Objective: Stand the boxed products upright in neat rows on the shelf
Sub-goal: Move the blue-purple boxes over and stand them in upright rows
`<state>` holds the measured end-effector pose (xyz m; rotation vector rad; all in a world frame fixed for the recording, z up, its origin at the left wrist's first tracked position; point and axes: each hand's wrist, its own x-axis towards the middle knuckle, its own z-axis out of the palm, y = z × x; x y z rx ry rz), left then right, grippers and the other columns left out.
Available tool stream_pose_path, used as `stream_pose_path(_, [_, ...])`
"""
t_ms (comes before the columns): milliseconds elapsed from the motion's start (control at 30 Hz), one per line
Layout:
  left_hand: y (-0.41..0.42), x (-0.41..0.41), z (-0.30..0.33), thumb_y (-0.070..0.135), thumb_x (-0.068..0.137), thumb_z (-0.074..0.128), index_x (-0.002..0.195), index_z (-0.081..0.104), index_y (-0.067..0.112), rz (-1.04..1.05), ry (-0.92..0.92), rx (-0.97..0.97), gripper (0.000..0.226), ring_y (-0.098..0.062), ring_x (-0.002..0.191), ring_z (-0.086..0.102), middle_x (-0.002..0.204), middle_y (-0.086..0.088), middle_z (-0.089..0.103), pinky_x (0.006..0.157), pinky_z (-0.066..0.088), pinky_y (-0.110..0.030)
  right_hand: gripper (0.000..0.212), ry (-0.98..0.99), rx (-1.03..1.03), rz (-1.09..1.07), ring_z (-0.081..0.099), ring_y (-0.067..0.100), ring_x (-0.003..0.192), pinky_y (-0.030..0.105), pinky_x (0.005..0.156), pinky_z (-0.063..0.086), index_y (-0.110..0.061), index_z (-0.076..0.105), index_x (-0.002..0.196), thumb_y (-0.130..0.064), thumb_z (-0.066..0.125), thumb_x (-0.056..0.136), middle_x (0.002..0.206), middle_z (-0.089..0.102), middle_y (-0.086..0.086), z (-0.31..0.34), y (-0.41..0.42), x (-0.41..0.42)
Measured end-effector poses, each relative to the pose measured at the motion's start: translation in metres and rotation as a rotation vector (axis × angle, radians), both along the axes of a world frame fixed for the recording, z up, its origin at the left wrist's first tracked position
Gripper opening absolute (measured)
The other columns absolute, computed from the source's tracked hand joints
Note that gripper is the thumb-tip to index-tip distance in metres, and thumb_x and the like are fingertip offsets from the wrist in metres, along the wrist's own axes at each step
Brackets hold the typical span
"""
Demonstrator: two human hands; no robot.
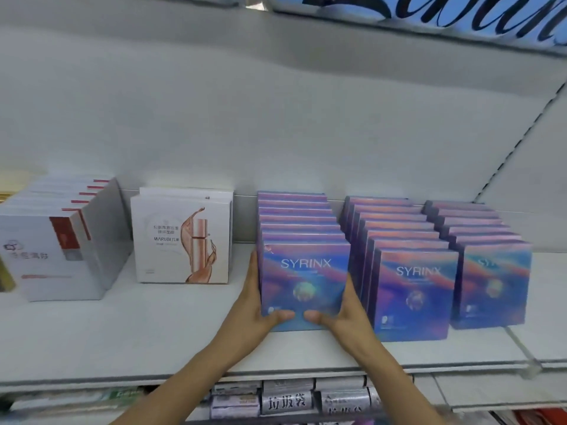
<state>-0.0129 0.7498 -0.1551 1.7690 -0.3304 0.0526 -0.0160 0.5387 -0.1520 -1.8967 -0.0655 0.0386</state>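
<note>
Nearest to us, below the shelf's front edge (306,368), grey packs (287,401) carry Chinese characters that we read as 垃圾袋. On the white shelf, our left hand (260,305) and right hand (343,311) clasp the front box (305,285) of the left blue-purple row, fingers along its sides and thumbs pressed on the lower face; it stands upright, face toward us, labelled SYRINX. Behind it the row (296,216) runs straight back toward the rear wall, boxes upright and packed face to back. Just to the right stand a middle row (412,289), also reading SYRINX, and a right row (491,286) whose lettering is blurred, both angled slightly leftward going back. Left of our hands, white boxes (184,237) read MARUBI with Chinese text, and farther left stand white boxes with red strips (52,253), their characters too blurred to read. Above, a blue sign (429,16) bears black script that we cannot read.
</note>
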Motion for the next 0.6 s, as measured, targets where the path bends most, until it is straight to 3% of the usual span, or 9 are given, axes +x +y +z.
stream_pose_path(67, [-0.001, 0.008, -0.001, 0.019, 0.084, 0.081, 0.152, 0.016, 0.042, 0.031, 0.016, 0.004, 0.096, 0.002, 0.133, 0.049, 0.148, 0.020, 0.045, 0.104, 0.046, -0.016, 0.101, -0.042, 0.012, -0.029, 0.039, -0.014, 0.132, 0.015, 0.112, 0.034, -0.039, 0.028, 0.148, -0.020, 0.090, 0.071, 0.146, 0.043, -0.021, 0.000, 0.006, 0.008])
stream_pose_path(133, [0.001, 0.015, -0.004, 0.015, 0.084, 0.080, 0.149, 0.025, 0.037, 0.037, 0.046, -0.003, 0.087, 0.001, 0.131, 0.052, 0.145, 0.016, 0.048, 0.101, 0.048, -0.017, 0.088, -0.066, 0.038, -0.053, 0.039, -0.034, 0.113, -0.003, 0.093, 0.034, -0.041, 0.031, 0.135, -0.003, 0.084, 0.076, 0.133, 0.043, -0.029, -0.003, 0.010, 0.015])
stream_pose_path(167, [0.002, 0.017, -0.005, 0.012, 0.084, 0.080, 0.148, 0.028, 0.033, 0.039, 0.053, -0.009, 0.085, 0.001, 0.130, 0.052, 0.144, 0.015, 0.049, 0.100, 0.047, -0.015, 0.086, -0.055, 0.048, -0.057, 0.039, -0.036, 0.110, -0.005, 0.091, 0.035, -0.038, 0.030, 0.135, 0.000, 0.082, 0.077, 0.132, 0.042, -0.030, -0.004, 0.011, 0.017])
stream_pose_path(267, [0.002, 0.023, 0.000, 0.011, 0.080, 0.082, 0.149, 0.032, 0.019, 0.038, 0.046, -0.041, 0.085, 0.002, 0.126, 0.055, 0.141, 0.007, 0.053, 0.096, 0.048, -0.013, 0.094, -0.037, 0.039, -0.048, 0.042, -0.012, 0.133, 0.017, 0.111, 0.037, -0.031, 0.029, 0.151, -0.024, 0.086, 0.077, 0.147, 0.045, -0.018, 0.000, 0.012, 0.016])
stream_pose_path(333, [-0.001, 0.031, 0.008, 0.016, 0.074, 0.087, 0.147, 0.036, 0.014, 0.063, 0.066, -0.112, 0.089, 0.004, 0.117, 0.060, 0.135, 0.001, 0.058, 0.089, 0.050, -0.012, 0.093, -0.001, 0.084, -0.053, 0.043, 0.002, 0.139, 0.026, 0.115, 0.037, -0.029, 0.033, 0.153, -0.047, 0.083, 0.076, 0.150, 0.048, -0.014, 0.008, 0.012, 0.018])
stream_pose_path(367, [-0.003, 0.035, 0.012, 0.022, 0.071, 0.089, 0.145, 0.038, 0.014, 0.081, 0.088, -0.151, 0.091, 0.004, 0.112, 0.063, 0.131, -0.001, 0.060, 0.085, 0.053, -0.014, 0.089, 0.018, 0.126, -0.072, 0.047, 0.007, 0.137, 0.027, 0.113, 0.040, -0.026, 0.039, 0.151, -0.049, 0.083, 0.076, 0.146, 0.053, -0.011, 0.013, 0.012, 0.021])
stream_pose_path(433, [-0.005, 0.042, 0.016, 0.027, 0.067, 0.089, 0.144, 0.039, 0.012, 0.093, 0.121, -0.188, 0.092, 0.001, 0.107, 0.066, 0.127, -0.005, 0.062, 0.080, 0.056, -0.018, 0.086, 0.040, 0.180, -0.106, 0.056, 0.011, 0.130, 0.028, 0.108, 0.047, -0.022, 0.048, 0.146, -0.045, 0.086, 0.072, 0.139, 0.061, -0.007, 0.019, 0.015, 0.028])
stream_pose_path(533, [-0.005, 0.043, 0.013, 0.002, 0.076, 0.083, 0.141, 0.040, 0.012, 0.104, 0.119, -0.182, 0.078, 0.005, 0.102, 0.066, 0.123, -0.004, 0.062, 0.075, 0.055, -0.014, 0.095, 0.024, 0.203, -0.127, 0.056, 0.013, 0.131, 0.044, 0.112, 0.044, -0.027, 0.049, 0.145, -0.056, 0.089, 0.064, 0.142, 0.059, -0.005, 0.013, 0.017, 0.032])
stream_pose_path(600, [-0.003, 0.043, 0.015, -0.007, 0.077, 0.078, 0.138, 0.040, 0.015, 0.094, 0.114, -0.168, 0.075, 0.009, 0.099, 0.066, 0.120, 0.003, 0.061, 0.073, 0.054, -0.012, 0.095, 0.010, 0.193, -0.114, 0.057, 0.010, 0.129, 0.042, 0.112, 0.045, -0.028, 0.050, 0.144, -0.059, 0.087, 0.062, 0.141, 0.059, -0.007, 0.013, 0.020, 0.029])
